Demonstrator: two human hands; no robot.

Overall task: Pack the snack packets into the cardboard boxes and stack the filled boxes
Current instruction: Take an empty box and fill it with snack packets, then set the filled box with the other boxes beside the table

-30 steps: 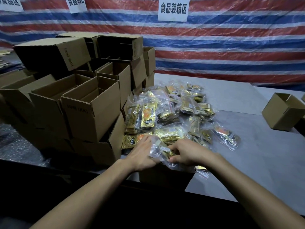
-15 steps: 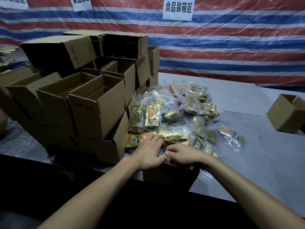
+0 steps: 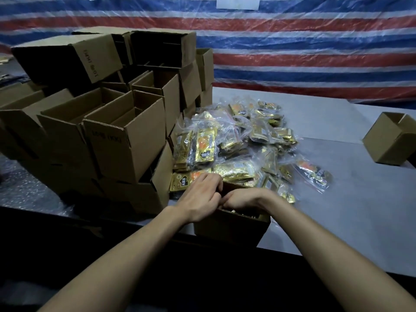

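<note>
Both hands meet over an open box (image 3: 231, 229) at the near edge of the table (image 3: 349, 194). The left hand (image 3: 199, 198) curls its fingers down over the box's rim; the right hand (image 3: 244, 198) dips inside, its fingers hidden, so I cannot tell what either grips. The pile of snack packets (image 3: 236, 149) lies just behind the box, with stacked boxes (image 3: 117, 140) to its left and a lone box (image 3: 391, 140) far right

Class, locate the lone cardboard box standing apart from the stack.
Head view, far right: the lone box sits on the table, right of the packet pile.
</note>
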